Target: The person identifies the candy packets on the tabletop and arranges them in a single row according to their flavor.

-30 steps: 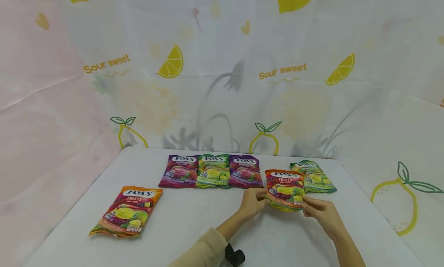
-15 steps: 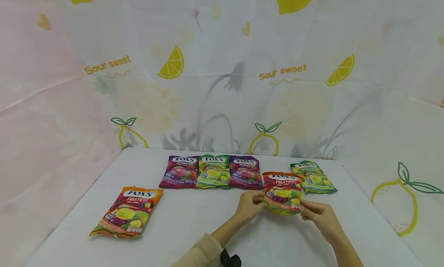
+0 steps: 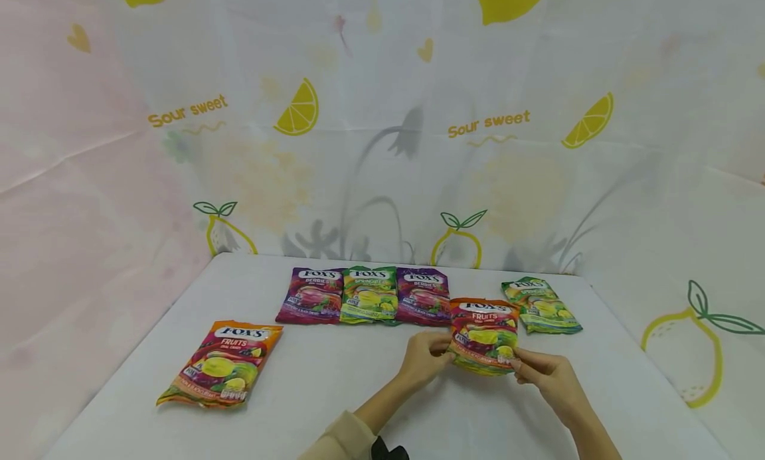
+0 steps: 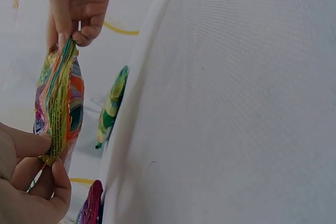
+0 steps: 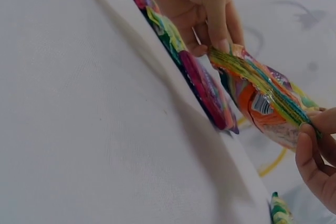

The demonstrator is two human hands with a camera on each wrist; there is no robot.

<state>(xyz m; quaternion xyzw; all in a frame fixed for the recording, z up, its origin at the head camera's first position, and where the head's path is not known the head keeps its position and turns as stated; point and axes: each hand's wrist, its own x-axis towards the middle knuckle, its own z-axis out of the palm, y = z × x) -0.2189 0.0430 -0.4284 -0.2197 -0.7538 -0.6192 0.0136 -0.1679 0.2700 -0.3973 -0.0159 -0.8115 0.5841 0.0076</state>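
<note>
My left hand (image 3: 423, 359) and right hand (image 3: 550, 375) pinch a Fruits bag (image 3: 483, 335); a green bag (image 3: 544, 306) lies behind it, to the right.

Bag of FOX'S Fruits oval candy (image 3: 483, 337), orange top, red-purple middle, yellow-green fruit print. Held up off the white table (image 3: 299, 400), right of center, tilted back, front and logo facing the near side. Left hand (image 3: 421, 360) pinches the lower left corner, right hand (image 3: 550, 380) the lower right. Striped bottom seal runs between them; barcode shows on the back. Sits nearer than the purple Berries bag (image 3: 423, 297) to its left and the green bag (image 3: 544, 307) to its right.
</note>
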